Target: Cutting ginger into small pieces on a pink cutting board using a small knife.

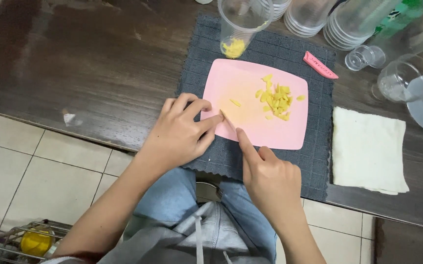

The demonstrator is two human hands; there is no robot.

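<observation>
The right hand (pixel 270 181) lies nearest, index finger stretched along a small blade (pixel 228 121) it grips, tip down on the pink cutting board (pixel 250 134). The left hand (pixel 179 132), just left of it, curls at the board's near-left corner; what its fingertips pinch beside the blade is too small to tell. Under the board lies a grey mat (pixel 314 161) on the dark wooden table (pixel 74 63). Right of the mat sits a folded white cloth (pixel 368 151). Chopped yellow pieces (pixel 276 101) are heaped right of the board's middle, more in a clear cup (pixel 238 29) at the far edge. Cutting well here means keeping fingertips tucked, strokes short.
</observation>
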